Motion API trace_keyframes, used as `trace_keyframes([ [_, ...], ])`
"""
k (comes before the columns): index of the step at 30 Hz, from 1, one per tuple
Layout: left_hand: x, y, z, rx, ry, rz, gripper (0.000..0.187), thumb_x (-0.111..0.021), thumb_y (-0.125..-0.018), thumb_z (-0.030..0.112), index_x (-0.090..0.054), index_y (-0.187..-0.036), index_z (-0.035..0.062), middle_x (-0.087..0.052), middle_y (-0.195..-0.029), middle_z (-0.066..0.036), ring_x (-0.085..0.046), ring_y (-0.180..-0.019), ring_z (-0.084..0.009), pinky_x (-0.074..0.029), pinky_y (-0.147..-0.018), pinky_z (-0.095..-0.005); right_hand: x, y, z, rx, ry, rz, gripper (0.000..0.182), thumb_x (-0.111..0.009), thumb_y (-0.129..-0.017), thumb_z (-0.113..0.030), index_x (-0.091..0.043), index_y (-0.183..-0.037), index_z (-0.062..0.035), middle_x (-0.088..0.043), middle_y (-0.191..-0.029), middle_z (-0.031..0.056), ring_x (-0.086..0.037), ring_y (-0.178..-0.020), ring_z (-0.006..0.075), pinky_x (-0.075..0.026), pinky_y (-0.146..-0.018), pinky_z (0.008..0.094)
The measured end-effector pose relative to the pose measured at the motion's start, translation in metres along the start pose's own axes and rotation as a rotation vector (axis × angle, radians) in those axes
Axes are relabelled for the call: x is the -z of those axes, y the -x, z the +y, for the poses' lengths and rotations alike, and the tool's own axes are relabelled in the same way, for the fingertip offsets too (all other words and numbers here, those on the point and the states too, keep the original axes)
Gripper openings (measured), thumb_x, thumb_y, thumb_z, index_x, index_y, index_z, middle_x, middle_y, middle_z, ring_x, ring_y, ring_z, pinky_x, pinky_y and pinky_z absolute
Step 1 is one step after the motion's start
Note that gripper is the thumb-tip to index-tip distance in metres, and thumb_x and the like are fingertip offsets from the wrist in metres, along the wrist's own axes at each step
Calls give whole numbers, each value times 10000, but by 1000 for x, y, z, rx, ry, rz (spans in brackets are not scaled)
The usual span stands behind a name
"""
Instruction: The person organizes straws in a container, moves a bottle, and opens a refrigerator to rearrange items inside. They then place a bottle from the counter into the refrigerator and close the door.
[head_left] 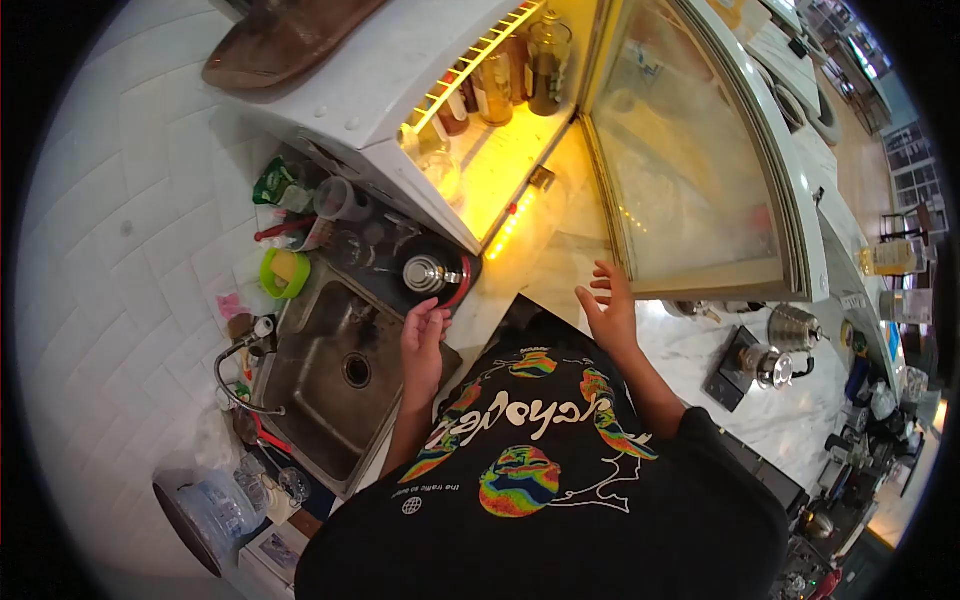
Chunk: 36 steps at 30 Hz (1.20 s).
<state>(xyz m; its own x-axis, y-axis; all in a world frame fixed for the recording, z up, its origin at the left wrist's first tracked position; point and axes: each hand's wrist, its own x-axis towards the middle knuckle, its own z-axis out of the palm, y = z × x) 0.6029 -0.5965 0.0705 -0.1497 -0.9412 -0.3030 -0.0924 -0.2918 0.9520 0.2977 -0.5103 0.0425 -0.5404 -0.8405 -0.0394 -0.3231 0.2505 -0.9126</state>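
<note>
My left hand (425,335) is raised near the sink's edge, just below a metal pot with a glass-like body and red-rimmed base (425,274); its fingers are loosely apart and hold nothing. To the right, my right hand (609,305) is in the air by the lower edge of an open glass door (690,180), fingers spread and empty. The door belongs to a small white fridge (350,100) lit yellow inside. Bottles stand in it, among them a dark one (546,75) and an amber one (494,90).
A steel sink (335,340) with a curved faucet (235,365) lies at left, with a green container (285,272) above it. On the marble counter at right are a metal kettle (793,327), a glass server (768,367) and a black scale (731,375).
</note>
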Motion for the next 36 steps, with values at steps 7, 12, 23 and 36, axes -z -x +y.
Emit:
trace_keyframes([
  [7, -42, -11, 8, 0, -30, -179, 332, -589, -1061, 233, -583, -1343, 59, -699, -1143, -50, -642, -1002, -128, -474, -864, -282, 65, 49, -19, 297, 62, 560, 204, -727, -924, -28, -628, -1094, 23, -654, -1010, 130, -656, -947, 227, -555, -847, 337],
  [12, -65, -16, 6, -22, -33, -276, 336, -599, -1053, 219, -578, -1342, 48, -700, -1115, -60, -658, -1002, -144, -478, -858, -281, 99, 31, -38, 396, 42, 642, 580, -762, -904, -39, -462, -1400, -20, -533, -1302, 146, -566, -1165, 238, -515, -948, 388],
  [23, -30, 15, -4, -21, -3, -138, 315, -559, -1081, 233, -589, -1352, 76, -697, -1148, -40, -630, -1018, -110, -485, -883, -283, 63, 13, -14, 478, 20, 415, 591, -758, -916, -9, -404, -1389, -10, -523, -1321, 147, -551, -1223, 237, -451, -1041, 406],
  [36, 6, 47, -13, -63, 47, 71, 312, -549, -1090, 230, -588, -1350, 61, -691, -1161, -56, -634, -1020, -117, -493, -874, -275, -48, -29, -96, 623, -105, 165, 714, -897, -776, -125, -513, -1375, -69, -595, -1122, 139, -606, -963, 268, -525, -782, 371],
])
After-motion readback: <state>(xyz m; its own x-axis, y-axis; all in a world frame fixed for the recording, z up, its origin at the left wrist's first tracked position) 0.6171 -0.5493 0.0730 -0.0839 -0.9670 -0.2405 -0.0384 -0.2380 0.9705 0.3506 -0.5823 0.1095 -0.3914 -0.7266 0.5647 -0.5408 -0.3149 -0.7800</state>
